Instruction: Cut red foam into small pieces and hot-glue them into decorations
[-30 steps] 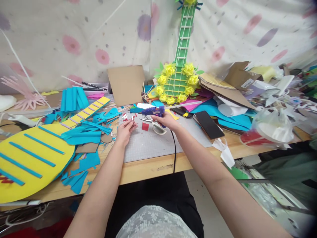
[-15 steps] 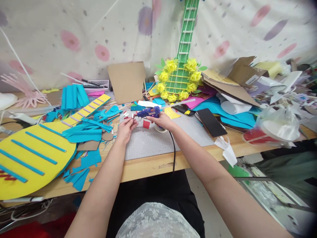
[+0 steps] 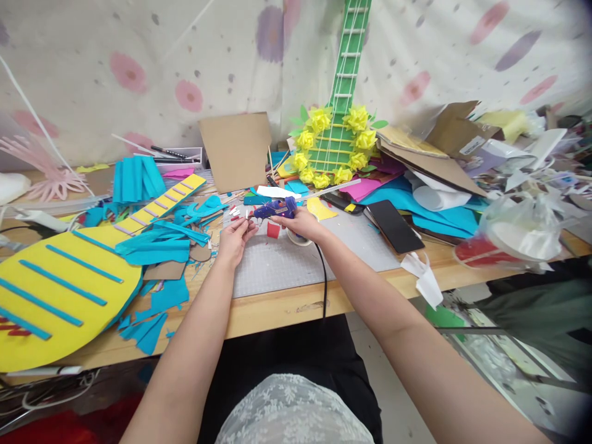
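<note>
The right hand [image 3: 303, 223] had its fingers wrapped around the grip of a blue glue gun [image 3: 276, 208], whose nozzle was directed toward the fingers of the left hand [image 3: 235, 242]. A translucent glue stick [image 3: 340, 187] came out of the back of the gun, beyond the right fingers, and a black cable [image 3: 325, 283] hung down from below them, over the edge of the wooden surface [image 3: 277, 320]. The fingertips of the left hand were drawn close together just beside the nozzle; whether they held a tiny piece, or whether the nozzle touched them, I could not tell. Under both hands there was a grey cutting mat [image 3: 272, 280]. A small red piece [image 3: 273, 230] lay between the left and the right fingers, and several tiny white and red bits [image 3: 235, 213] lay just beyond the left fingers. Blue foam scraps [image 3: 157, 253] and a yellow guitar shape [image 3: 39, 302] with blue stripes were to the left of the left fingers. Farther beyond the right fingers stood a green guitar shape [image 3: 337, 148] with yellow flowers around its body, and a black smartphone [image 3: 393, 227] lay to their right.
</note>
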Available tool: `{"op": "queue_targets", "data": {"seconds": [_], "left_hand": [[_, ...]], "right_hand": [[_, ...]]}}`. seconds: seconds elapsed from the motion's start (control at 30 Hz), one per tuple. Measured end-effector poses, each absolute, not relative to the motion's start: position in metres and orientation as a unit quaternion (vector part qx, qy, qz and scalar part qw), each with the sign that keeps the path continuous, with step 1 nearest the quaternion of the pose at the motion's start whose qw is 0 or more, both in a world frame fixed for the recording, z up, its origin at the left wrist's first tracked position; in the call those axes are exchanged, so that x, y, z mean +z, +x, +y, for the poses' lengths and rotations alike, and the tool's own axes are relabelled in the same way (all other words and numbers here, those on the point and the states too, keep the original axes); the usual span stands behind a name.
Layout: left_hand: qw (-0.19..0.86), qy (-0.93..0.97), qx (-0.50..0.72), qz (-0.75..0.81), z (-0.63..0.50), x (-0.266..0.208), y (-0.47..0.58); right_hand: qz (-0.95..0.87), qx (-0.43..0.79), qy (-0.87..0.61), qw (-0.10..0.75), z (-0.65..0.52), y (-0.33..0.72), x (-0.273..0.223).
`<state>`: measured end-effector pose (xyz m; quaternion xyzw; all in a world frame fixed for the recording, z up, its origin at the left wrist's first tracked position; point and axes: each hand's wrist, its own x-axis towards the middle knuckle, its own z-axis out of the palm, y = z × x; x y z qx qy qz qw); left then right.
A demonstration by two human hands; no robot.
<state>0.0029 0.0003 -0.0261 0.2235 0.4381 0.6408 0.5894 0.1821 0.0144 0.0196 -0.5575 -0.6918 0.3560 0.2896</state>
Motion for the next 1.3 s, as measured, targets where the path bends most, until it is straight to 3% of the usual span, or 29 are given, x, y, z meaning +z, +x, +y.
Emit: {"op": "queue_targets", "data": {"seconds": [0.77,1.3], "left_hand": [[0.598,0.256,0.624,0.433,0.0,-0.0292,0.0011],[0.591,0.247,0.632,0.437,-0.0008,-0.0272,0.0024]], "right_hand": [[-0.665,0.375,-0.563,0.317,0.0208,0.1826,0.0226],[-0.698,0.334,-0.579,0.255,0.0173,0.1823,0.0295]]}}
